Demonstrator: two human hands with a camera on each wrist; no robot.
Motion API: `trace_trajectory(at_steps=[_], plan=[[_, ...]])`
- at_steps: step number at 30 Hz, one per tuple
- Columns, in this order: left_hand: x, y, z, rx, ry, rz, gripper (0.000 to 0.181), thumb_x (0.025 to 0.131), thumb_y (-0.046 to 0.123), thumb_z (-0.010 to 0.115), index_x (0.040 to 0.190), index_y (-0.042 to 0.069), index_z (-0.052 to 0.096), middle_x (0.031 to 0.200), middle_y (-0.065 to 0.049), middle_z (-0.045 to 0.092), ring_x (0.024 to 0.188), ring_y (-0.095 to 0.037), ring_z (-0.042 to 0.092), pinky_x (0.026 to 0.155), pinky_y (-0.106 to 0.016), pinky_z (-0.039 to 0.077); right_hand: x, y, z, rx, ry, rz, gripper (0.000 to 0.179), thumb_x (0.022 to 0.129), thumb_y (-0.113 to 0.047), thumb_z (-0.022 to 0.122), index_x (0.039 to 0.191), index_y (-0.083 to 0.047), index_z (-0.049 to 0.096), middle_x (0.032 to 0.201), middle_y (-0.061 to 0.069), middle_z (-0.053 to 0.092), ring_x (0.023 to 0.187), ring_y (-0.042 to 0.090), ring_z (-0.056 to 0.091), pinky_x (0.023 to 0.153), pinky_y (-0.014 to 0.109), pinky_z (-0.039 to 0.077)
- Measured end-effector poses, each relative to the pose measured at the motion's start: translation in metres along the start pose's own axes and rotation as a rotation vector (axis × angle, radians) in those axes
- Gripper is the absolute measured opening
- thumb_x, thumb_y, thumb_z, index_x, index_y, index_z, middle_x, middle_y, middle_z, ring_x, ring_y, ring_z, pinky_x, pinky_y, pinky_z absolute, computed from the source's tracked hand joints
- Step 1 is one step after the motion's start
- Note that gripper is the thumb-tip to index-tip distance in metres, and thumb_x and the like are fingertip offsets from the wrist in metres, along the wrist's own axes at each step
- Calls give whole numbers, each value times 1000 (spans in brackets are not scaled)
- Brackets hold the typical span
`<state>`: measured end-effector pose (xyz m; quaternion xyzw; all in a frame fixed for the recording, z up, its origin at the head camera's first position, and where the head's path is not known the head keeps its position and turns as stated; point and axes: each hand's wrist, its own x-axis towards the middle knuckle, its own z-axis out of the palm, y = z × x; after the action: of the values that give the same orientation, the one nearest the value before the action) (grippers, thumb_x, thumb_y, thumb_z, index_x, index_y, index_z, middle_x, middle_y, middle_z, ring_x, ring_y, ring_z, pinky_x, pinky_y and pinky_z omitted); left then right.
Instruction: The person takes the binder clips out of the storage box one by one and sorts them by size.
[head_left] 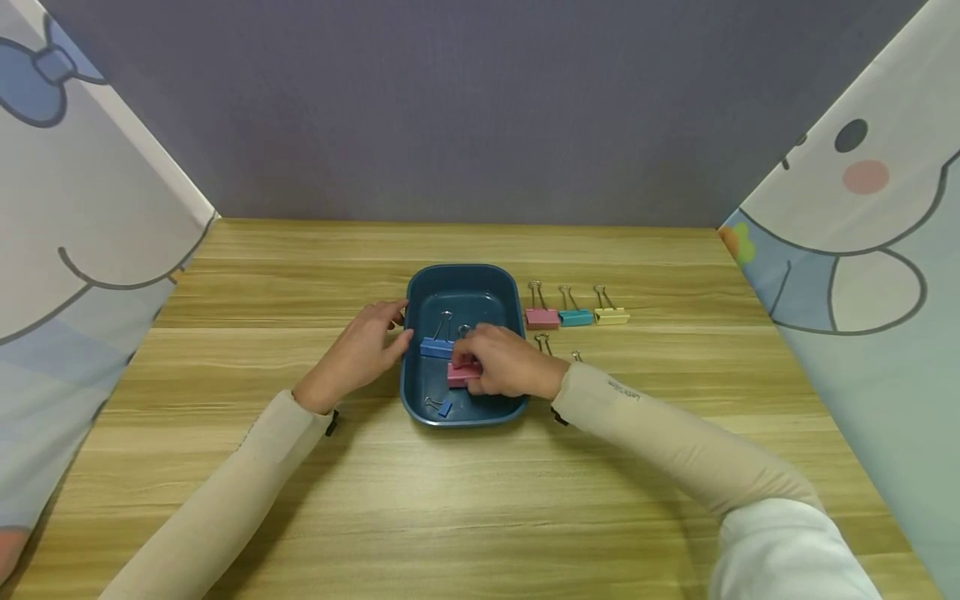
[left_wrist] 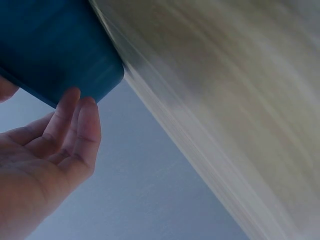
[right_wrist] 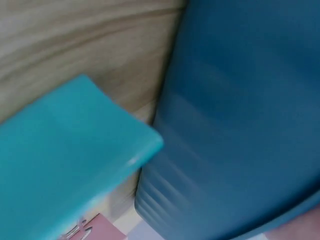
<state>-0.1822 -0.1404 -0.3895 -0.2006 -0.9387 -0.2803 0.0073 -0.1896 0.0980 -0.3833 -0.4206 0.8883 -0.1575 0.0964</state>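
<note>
Watching remotely, I judged picking underway: right hand (head_left: 504, 360) pinched a pink clip (head_left: 457, 377), relaxed left hand (head_left: 358, 354) touched the tray (head_left: 463, 305); next called for lifting clear.

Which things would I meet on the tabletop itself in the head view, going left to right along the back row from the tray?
Dark blue tray → pink binder clip → teal binder clip → yellow binder clip.
</note>
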Motion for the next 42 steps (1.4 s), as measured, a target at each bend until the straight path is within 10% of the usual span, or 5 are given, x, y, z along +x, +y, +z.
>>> trace_trajectory(at_steps=[42], plan=[[-1,-4,0,-9,-8,-5,50,94,15,57,135,-9,42,109,-19,57,100,-32,52,84,-45,47,-54,22,-54,40,354,-52,24,72,-7,71,95,-14,70,91,-3,57,83,18,47,66,31,40]])
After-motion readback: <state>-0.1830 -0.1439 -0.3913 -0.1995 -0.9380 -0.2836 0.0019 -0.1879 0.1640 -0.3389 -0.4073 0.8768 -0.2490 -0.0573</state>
